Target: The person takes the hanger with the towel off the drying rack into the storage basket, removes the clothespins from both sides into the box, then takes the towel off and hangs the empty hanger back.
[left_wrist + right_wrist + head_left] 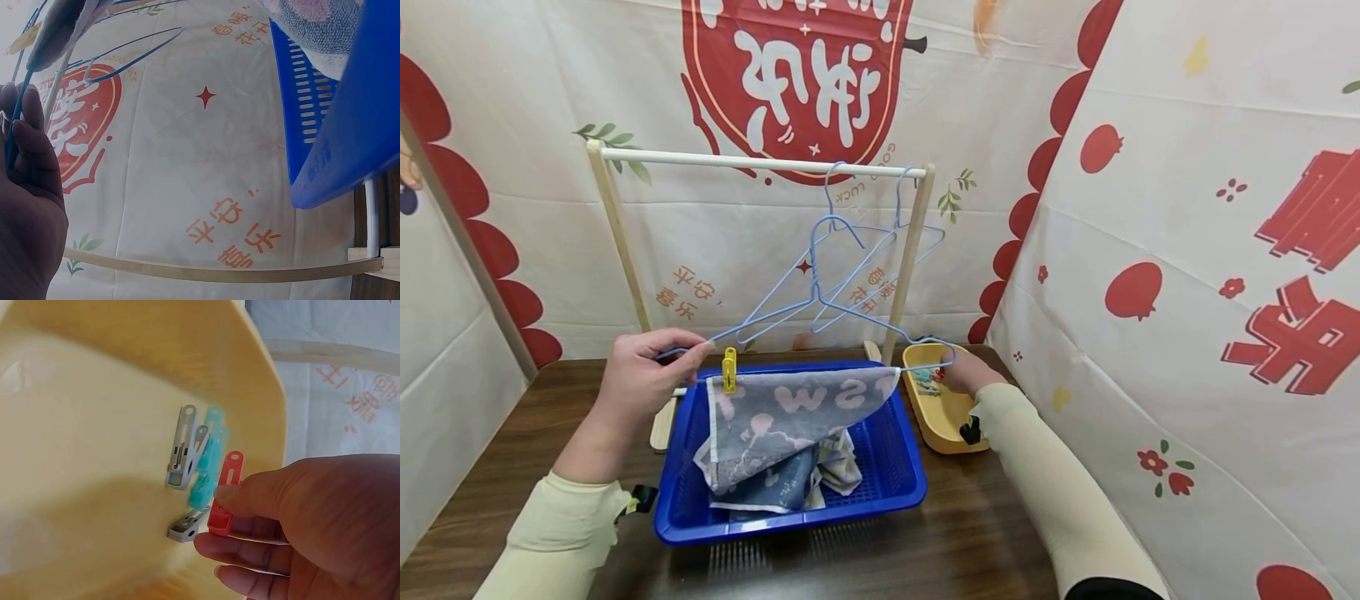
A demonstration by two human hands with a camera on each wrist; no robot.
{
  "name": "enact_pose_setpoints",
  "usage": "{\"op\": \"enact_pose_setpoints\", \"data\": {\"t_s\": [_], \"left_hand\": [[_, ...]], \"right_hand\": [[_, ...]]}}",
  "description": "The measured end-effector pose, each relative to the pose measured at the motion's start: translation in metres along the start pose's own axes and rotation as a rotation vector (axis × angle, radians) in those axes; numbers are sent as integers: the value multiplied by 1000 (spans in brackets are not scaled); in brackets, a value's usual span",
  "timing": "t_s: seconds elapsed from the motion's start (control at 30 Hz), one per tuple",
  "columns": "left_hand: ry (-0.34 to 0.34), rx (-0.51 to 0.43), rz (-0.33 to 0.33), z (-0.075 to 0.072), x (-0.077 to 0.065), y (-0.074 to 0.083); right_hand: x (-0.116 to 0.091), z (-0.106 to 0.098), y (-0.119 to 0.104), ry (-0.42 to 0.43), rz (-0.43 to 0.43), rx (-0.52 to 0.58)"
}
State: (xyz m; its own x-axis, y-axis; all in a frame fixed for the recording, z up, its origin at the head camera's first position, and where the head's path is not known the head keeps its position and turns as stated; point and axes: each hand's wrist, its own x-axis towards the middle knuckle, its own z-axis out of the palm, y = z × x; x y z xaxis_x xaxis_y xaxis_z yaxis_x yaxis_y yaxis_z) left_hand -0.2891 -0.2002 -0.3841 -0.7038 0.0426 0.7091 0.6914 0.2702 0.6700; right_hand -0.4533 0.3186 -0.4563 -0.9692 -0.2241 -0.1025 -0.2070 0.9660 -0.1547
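My left hand (643,371) grips the left end of a blue wire hanger (813,267), above a blue basket (891,492). A grey towel (797,408) with pink lettering hangs along the hanger's bottom bar, and a yellow clothespin (729,371) clips it near the left end. The towel's right top corner carries no clothespin. Over at the yellow tray (951,417), my right hand (319,519) pinches a red clothespin (220,520) between thumb and fingers. Grey clothespins (182,450) and teal clothespins (201,490) lie beside it in the tray.
Behind the basket stands a rack with a white rail (737,161) and wooden posts (910,258). Two blue hangers (775,287) hang from its right part. More folded cloths (838,467) lie in the basket. Printed fabric walls (1187,375) surround the brown table (985,533).
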Motion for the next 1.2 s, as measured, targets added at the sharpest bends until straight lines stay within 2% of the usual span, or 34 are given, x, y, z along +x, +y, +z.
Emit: {"op": "enact_pose_setpoints", "data": {"t_s": [0.17, 0.47, 0.63, 0.83, 0.97, 1.07, 1.2], "left_hand": [[-3, 1, 0, -1, -1, 1], [-5, -12, 14, -1, -1, -2], [-2, 1, 28, -2, -2, -1], [-14, 19, 59, -3, -1, 0], [-21, 19, 79, -4, 0, -2], [-22, 13, 84, -5, 1, -2], [-21, 16, 85, -5, 0, -2]], "right_hand": [[-2, 2, -5, -6, 24, -28], [-14, 1, -14, -37, 190, 73], [-13, 3, -13, -18, 222, 109], [-4, 5, -8, -25, 203, 111], [6, 11, 0, -16, 110, 41], [8, 11, -2, -3, 81, 5], [8, 14, -8, -8, 112, -1]]}}
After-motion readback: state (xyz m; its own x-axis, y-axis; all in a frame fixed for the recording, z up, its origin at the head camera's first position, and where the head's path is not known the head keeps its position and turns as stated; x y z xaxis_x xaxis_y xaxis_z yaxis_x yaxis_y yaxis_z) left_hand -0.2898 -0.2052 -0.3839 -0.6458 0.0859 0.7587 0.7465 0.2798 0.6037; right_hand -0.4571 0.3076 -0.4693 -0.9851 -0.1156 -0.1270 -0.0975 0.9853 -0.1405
